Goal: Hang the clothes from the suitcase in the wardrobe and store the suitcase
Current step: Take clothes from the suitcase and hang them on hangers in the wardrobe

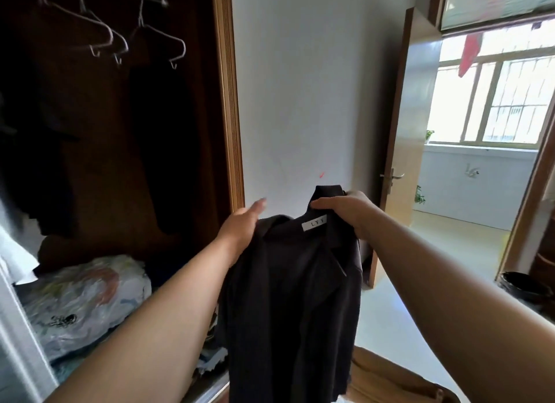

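Note:
A dark jacket (294,297) with a white neck label hangs in front of me, held up by the collar. My right hand (348,211) grips the collar at its right side. My left hand (243,225) lies against the jacket's left shoulder with its fingers straight; whether the thumb is tucked under the cloth is hidden. The open wardrobe (120,132) is at the left, with three bare wire hangers (120,39) on its rail and dark clothes hanging below. A tan piece at the bottom right (390,378) may be the suitcase, mostly out of frame.
Plastic-wrapped bedding (87,300) fills the wardrobe floor. The wardrobe's wooden frame (231,102) stands next to a white wall. An open wooden door (399,150) at the right leads to a bright balcony. A dark bin (525,288) stands by the doorway.

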